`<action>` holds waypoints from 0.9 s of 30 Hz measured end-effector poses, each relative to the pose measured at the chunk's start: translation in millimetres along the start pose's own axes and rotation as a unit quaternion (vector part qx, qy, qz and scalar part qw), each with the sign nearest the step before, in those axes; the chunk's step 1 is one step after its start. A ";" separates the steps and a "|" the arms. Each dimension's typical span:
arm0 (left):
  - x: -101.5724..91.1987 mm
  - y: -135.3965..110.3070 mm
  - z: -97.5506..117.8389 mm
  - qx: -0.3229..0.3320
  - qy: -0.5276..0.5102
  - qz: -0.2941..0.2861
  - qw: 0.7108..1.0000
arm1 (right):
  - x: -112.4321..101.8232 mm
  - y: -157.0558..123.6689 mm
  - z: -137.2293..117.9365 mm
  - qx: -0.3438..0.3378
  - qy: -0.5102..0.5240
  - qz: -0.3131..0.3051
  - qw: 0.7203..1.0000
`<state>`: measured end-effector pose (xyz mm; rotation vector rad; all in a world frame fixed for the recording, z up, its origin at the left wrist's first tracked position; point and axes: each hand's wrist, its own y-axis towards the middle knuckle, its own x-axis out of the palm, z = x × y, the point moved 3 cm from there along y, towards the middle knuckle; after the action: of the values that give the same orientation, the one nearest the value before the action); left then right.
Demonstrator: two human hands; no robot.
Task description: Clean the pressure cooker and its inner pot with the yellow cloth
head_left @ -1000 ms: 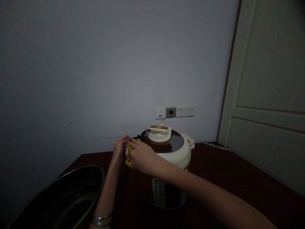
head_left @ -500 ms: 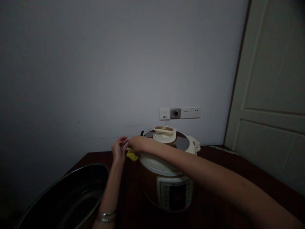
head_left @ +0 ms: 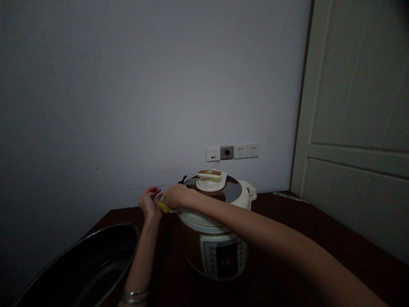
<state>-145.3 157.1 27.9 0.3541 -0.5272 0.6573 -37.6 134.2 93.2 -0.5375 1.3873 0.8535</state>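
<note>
A cream and brown electric pressure cooker (head_left: 220,230) stands on a dark red table (head_left: 287,238), its lid on and a cream handle on top. My right hand (head_left: 175,196) reaches across the lid's left edge, closed on a small yellow cloth (head_left: 164,207) pressed against the rim. My left hand (head_left: 150,204) is raised just left of the cooker, fingers curled and touching the same cloth. A bracelet circles my left wrist.
A large dark metal basin (head_left: 83,268) sits at the table's front left. Wall sockets (head_left: 232,152) are on the grey wall behind the cooker. A cream door (head_left: 358,128) stands at the right.
Both hands with the yellow cloth have shifted left and farther back along the lid's rim. The view has panned slightly.
</note>
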 end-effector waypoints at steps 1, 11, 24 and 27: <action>0.2 0.9 0.6 0.001 0.006 -0.002 1.000 | -0.1 -6.9 -5.2 -0.001 -0.005 0.000 1.000; 8.7 -6.9 2.5 -0.002 0.034 -0.060 0.998 | -5.8 -89.4 -35.8 -0.120 -0.066 0.107 0.985; 38.7 -36.0 -1.2 0.154 0.258 -0.171 0.939 | 15.5 -243.6 93.6 0.139 0.225 0.408 0.874; 44.3 -47.9 1.0 0.155 0.274 -0.189 0.930 | 22.0 -220.8 134.9 0.226 0.309 0.381 0.842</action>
<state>-84.6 142.5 46.8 0.5297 0.1846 0.4321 218.4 109.2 57.2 0.1759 2.4025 0.9560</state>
